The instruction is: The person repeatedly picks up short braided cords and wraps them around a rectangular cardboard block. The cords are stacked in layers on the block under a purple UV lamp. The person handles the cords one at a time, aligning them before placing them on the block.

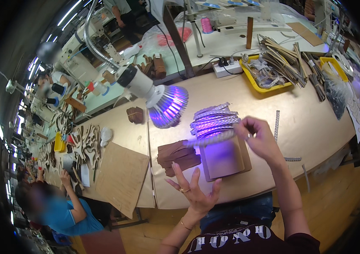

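Note:
My right hand (256, 133) pinches one end of a grey braided strap (213, 139), which is smeared by motion and stretches leftward. Behind it, a pile of similar silvery braided straps (213, 116) lies at the far end of a brown flat-topped block or stack (224, 158), lit purple by a lamp (167, 106). My left hand (194, 190) is spread with nothing in it, just left of the block's near corner. Beyond its fingertips sits a bundle of brown strips (177, 156).
A yellow tray (268, 86) of scraps and a white power strip (228, 69) stand at the back. Loose braided pieces (277, 125) lie to the right. A brown board (122, 178) covers the left of the table, near a co-worker in blue (67, 216). The lamp hangs low over the table.

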The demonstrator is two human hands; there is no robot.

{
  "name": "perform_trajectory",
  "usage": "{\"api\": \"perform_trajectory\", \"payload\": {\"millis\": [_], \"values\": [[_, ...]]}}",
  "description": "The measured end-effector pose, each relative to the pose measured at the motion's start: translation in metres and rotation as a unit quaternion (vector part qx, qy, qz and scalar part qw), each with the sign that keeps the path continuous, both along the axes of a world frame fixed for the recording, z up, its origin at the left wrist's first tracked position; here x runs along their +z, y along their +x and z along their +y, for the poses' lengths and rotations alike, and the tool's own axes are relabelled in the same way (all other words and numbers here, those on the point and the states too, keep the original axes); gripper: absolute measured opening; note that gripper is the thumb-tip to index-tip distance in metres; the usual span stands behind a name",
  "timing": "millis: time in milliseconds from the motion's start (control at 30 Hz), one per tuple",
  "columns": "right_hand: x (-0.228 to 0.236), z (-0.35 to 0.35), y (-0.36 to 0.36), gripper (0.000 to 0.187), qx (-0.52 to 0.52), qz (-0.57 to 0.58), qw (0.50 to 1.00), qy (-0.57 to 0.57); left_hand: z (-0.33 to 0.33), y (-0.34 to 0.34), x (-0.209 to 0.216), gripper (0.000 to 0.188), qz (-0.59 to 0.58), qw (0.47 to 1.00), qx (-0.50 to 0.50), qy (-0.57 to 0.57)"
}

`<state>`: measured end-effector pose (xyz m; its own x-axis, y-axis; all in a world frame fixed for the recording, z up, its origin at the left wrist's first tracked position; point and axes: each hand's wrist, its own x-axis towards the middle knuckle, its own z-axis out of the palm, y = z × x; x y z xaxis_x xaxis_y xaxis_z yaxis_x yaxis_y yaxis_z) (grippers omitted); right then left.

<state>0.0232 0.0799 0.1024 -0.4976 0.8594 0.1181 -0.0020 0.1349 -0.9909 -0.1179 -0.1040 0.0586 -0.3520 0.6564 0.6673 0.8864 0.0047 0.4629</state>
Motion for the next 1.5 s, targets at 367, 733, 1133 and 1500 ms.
{"api": "perform_trajectory", "payload": {"millis": [367, 733, 1133, 1500], "values": [[-0.020, 0.022, -0.013, 0.028, -0.229, -0.185, 0.953, 0.077, -0.007, -0.068, -0.041, 0.022, -0.066, 0.990, 0.066, -0.106], [-0.001, -0.115, -0.029, 0.008, 0.047, -0.330, 0.808, 0.486, 0.017, -0.074, -0.074, 0.019, 0.028, 0.984, 0.020, -0.173], [-0.042, -0.150, -0.089, 0.049, 0.239, -0.603, 0.534, 0.542, 0.016, -0.083, -0.078, 0.013, -0.008, 0.986, -0.011, -0.168], [-0.053, -0.137, -0.101, 0.064, 0.294, -0.630, 0.537, 0.478, 0.016, -0.088, -0.079, 0.008, -0.050, 0.991, -0.022, -0.126]]}}
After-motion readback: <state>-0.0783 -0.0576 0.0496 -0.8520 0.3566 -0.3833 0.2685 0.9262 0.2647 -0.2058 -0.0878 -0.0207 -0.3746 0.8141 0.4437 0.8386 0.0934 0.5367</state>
